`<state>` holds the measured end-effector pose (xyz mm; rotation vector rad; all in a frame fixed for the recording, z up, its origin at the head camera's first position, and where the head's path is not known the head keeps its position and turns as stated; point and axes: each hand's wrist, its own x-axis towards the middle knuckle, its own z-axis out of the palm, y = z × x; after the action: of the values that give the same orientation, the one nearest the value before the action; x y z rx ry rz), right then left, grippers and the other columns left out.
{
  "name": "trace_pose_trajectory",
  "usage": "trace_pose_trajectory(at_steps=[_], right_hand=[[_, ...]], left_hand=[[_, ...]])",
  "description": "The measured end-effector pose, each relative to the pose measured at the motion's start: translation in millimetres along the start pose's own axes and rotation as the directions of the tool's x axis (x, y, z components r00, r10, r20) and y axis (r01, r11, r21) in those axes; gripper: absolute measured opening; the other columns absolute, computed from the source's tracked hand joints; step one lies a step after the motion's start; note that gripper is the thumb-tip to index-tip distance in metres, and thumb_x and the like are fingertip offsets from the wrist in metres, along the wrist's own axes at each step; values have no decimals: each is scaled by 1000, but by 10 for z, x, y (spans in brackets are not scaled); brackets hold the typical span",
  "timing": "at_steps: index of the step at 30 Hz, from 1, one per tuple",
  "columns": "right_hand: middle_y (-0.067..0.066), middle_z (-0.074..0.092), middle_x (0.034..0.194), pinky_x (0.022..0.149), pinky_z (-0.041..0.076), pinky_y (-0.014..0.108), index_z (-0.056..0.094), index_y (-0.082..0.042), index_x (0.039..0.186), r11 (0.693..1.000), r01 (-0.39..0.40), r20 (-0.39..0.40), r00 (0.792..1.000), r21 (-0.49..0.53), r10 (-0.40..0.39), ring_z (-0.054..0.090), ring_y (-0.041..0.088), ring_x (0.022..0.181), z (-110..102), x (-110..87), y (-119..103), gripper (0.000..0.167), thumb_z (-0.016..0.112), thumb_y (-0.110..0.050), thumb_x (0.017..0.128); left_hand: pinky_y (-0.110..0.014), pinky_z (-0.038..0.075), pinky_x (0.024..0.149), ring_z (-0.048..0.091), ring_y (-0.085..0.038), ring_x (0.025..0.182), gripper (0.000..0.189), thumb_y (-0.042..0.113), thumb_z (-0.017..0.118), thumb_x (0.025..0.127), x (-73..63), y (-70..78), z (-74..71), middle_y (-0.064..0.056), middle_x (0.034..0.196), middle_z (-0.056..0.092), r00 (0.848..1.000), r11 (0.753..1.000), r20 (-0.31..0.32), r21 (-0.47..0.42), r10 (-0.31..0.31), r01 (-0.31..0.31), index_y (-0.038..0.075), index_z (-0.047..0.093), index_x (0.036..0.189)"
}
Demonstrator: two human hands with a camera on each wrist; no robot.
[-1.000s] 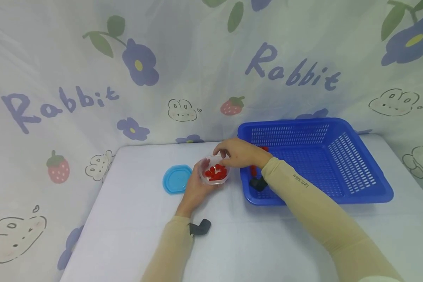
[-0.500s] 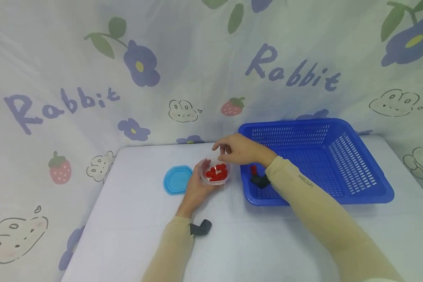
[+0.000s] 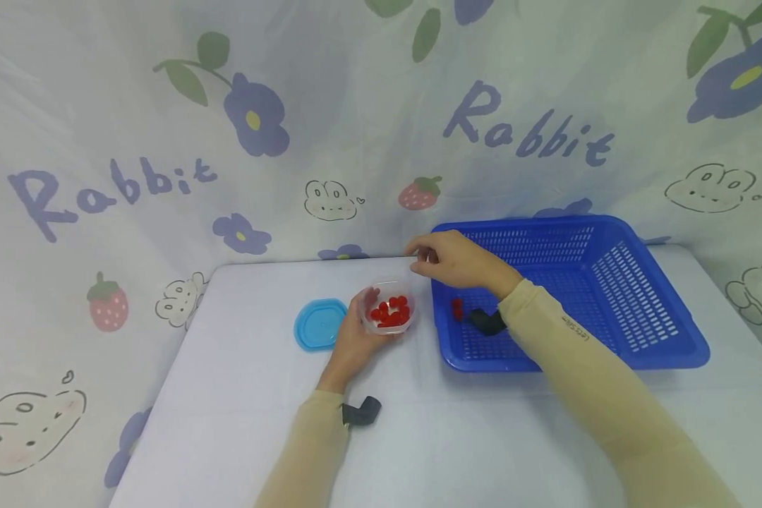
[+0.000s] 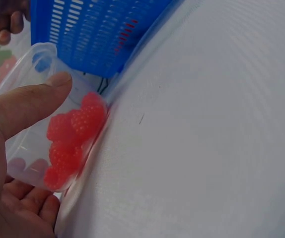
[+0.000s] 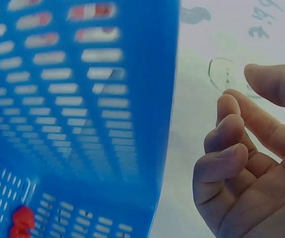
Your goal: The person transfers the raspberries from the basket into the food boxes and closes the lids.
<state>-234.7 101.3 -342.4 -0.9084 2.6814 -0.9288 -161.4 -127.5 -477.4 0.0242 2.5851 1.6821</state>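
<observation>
Right grip [image 3: 455,259] nearer basket [image 3: 584,293], palm [image 5: 261,208] wristcam-only

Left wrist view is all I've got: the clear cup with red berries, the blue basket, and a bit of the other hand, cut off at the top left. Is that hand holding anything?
Observer: No. The right wrist view shows the right hand holding nothing.
Operator: Understood. And what lies on the table to the left of the cup? I can't see that side.
Observer: A light-blue lid, lying flat; the head view has it just left of the cup.
</observation>
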Motion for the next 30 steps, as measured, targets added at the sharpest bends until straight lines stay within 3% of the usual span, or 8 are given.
trace_pose_trajectory(at_steps=[11,20,30], right_hand=[[5,64,96,74,51,34,67,-10,126,998,-55,-29,998,-13,54,57,22,84,-117,-101,158,31,65,-21,98],[7,65,97,73,52,36,67,-6,125,995,-92,-51,995,-41,90,59,20,75,-185,-179,338,30,63,-20,98],[14,70,104,84,54,46,64,2,126,985,-149,-65,987,-81,144,65,27,91,-214,-200,569,34,64,-18,98]], left_hand=[[-50,43,109,40,-20,141,94,28,89,77,10,-2,-1,7,150,47,1000,1000,-3,-7,-15,15,26,34,153],[-49,46,106,40,-21,141,95,27,89,76,2,5,13,6,149,47,1000,1000,-7,3,-8,8,25,35,153],[-50,45,107,40,-20,140,95,26,90,76,13,-18,5,6,149,48,1000,1000,-5,4,-3,3,25,35,153]])
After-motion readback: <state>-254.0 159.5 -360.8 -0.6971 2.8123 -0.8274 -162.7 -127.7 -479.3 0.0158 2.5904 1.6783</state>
